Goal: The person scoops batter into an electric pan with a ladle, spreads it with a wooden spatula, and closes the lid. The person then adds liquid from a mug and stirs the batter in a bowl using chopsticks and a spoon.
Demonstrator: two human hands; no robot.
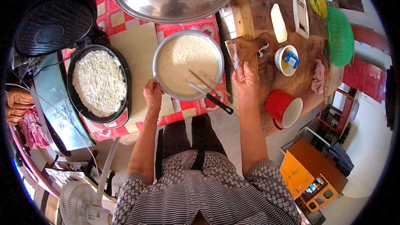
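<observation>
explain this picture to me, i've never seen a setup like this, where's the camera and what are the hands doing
There is no machine here: these are a person's bare hands. The one picture comes from a camera on their head, looking down, with a lens that bends the edges.

On the checked cloth, a metal bowl holds pale batter, with a black-handled knife and chopsticks across its rim. Left of it, an open electric griddle holds a pale, shredded-looking layer. The wooden table bears a red mug, among other things.

The left hand is at the bowl's rim; the right hand seems to pinch some clear plastic.
</observation>
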